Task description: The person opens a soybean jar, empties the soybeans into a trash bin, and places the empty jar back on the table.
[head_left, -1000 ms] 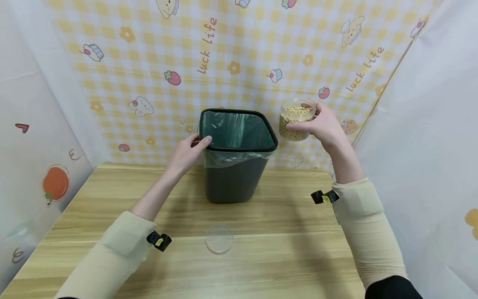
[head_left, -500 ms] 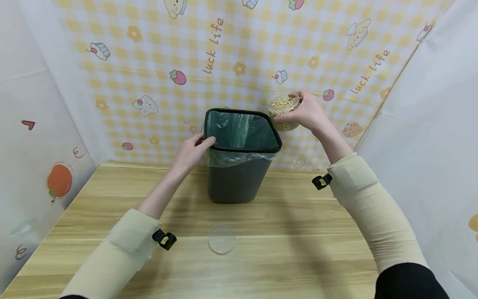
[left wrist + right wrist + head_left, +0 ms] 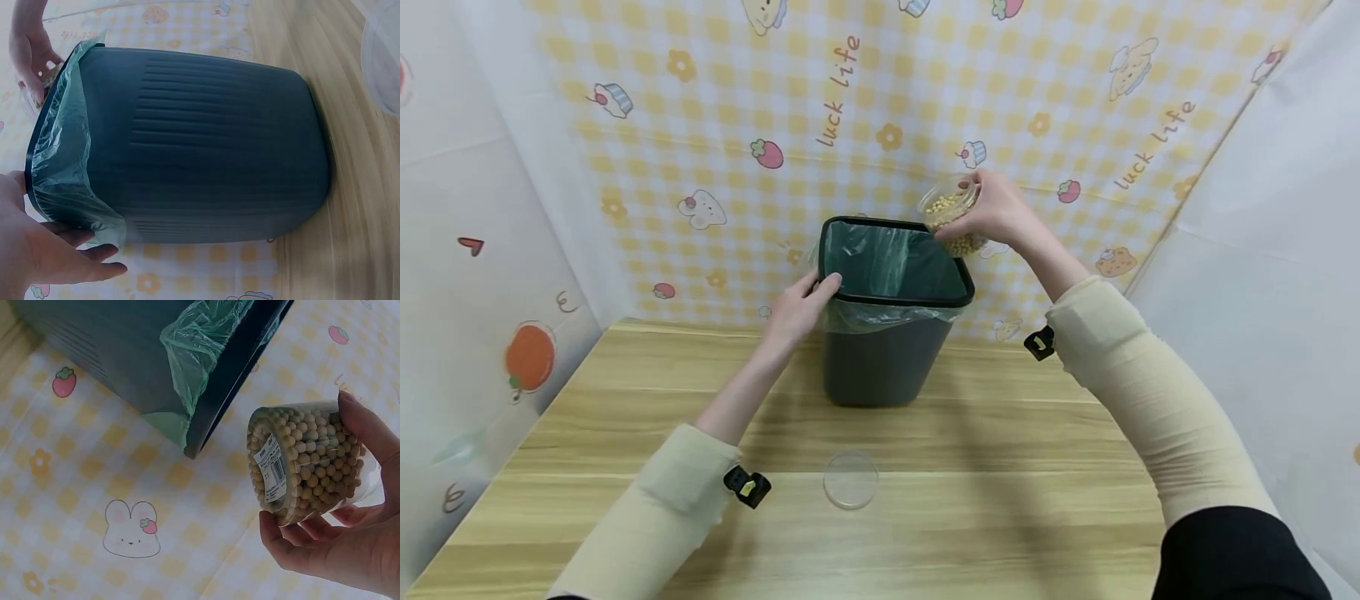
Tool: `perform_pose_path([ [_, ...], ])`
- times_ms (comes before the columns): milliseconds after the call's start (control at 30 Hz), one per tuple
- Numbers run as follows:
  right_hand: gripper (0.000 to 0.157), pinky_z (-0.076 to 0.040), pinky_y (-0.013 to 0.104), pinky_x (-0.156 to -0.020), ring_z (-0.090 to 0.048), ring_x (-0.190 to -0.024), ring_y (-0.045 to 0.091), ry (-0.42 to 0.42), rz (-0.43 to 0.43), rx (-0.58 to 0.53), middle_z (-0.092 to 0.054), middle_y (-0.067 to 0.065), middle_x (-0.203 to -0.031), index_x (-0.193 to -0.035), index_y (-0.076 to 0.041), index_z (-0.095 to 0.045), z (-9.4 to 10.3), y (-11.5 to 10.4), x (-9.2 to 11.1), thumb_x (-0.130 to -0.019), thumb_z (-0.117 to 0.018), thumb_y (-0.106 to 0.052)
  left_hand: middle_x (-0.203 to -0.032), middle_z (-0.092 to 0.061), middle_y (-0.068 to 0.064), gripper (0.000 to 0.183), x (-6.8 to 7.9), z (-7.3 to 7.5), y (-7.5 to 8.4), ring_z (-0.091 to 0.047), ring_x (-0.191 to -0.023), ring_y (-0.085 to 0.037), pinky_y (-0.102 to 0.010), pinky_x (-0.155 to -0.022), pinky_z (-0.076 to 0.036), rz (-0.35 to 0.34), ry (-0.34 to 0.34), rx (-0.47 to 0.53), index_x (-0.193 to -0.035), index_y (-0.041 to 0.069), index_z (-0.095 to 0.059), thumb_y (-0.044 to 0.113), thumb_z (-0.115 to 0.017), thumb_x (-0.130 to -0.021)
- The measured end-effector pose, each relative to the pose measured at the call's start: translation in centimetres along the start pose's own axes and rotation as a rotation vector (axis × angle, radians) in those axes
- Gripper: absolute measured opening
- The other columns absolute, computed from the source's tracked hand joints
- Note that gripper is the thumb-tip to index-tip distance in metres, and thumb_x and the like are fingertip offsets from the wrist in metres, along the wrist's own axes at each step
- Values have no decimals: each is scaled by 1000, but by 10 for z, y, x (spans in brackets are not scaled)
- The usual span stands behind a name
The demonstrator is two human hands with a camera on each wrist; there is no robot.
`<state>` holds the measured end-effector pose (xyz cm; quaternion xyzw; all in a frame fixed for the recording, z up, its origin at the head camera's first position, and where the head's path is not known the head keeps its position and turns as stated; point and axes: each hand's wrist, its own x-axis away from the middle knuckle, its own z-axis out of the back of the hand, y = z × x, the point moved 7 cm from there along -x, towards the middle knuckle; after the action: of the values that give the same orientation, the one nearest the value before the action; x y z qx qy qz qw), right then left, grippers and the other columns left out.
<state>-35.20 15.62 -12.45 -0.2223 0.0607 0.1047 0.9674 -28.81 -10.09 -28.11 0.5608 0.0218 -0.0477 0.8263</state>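
In the head view a dark grey trash bin (image 3: pixel 876 362) stands on the table, lined with a thin green plastic bag (image 3: pixel 891 317) folded over its black rim. My left hand (image 3: pixel 801 307) grips the rim's left corner, thumb on top and the other fingers outside against the bag. My right hand (image 3: pixel 997 208) holds an open clear jar (image 3: pixel 306 462) of small round yellowish beans, thumb on one side and fingers on the other. The jar is over the bin's back right corner, its mouth leaning left. A barcode label (image 3: pixel 272 472) shows on its base.
A round clear lid (image 3: pixel 850 481) lies flat on the wooden table (image 3: pixel 925 533) in front of the bin. Close behind the bin hangs a yellow checked cloth (image 3: pixel 850 179) with cartoon prints. White sheets (image 3: pixel 1285 250) flank the table on both sides.
My right hand has carried the jar leftward and slightly up, from beside the bin to its back right corner, and the jar leans more. My left hand stays on the rim.
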Motion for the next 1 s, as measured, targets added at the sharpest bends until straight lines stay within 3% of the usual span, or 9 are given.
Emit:
perform_pose_path([
  [67, 90, -47, 42, -90, -51, -108, 28, -12, 12, 41, -53, 16, -126, -134, -6, -44, -3, -5, -3, -62, -85, -41, -151, -37, 0, 72, 1, -3, -3, -35, -139, -22, -46, -112, -31, 20, -18, 2, -147, 34, -30, 70, -40, -86],
  [167, 90, -47, 43, -89, -52, -107, 28, -33, 23, 92, -54, 15, -125, -133, -5, -44, -9, -11, -7, -62, -85, -43, -154, -32, 0, 73, 2, -6, -6, -30, -142, -22, -46, -114, -28, 34, -36, 19, -149, 32, -24, 69, -38, -88],
  [300, 90, -48, 42, -86, -53, -103, 28, -58, 31, 139, -54, 14, -120, -131, -6, -44, -14, -16, -11, -61, -85, -44, -155, -29, 0, 77, 3, -8, -7, -27, -143, -21, -45, -116, -26, 41, -40, 36, -150, 31, -21, 72, -37, -87],
  [467, 83, -48, 42, -84, -53, -99, 29, -79, 75, 150, -54, 16, -117, -127, -2, -46, -19, -25, -13, -62, -85, -35, -155, -29, 2, 81, 5, -8, -9, -28, -143, -21, -46, -115, -27, 39, -34, 47, -148, 37, -20, 79, -34, -82],
  [667, 85, -47, 44, -88, -51, -102, 30, -125, 88, 203, -52, 17, -120, -129, -1, -45, -24, -32, -16, -62, -85, -33, -155, -27, 3, 77, 4, -7, -11, -28, -143, -21, -46, -115, -26, 34, -29, 51, -148, 39, -19, 77, -34, -83],
  [1000, 81, -46, 42, -83, -51, -96, 29, -174, 84, 250, -53, 17, -115, -124, 2, -46, -27, -39, -22, -61, -86, -29, -155, -28, 3, 74, 0, -3, -8, -28, -143, -21, -47, -115, -27, 40, -37, 50, -148, 41, -18, 76, -33, -85],
])
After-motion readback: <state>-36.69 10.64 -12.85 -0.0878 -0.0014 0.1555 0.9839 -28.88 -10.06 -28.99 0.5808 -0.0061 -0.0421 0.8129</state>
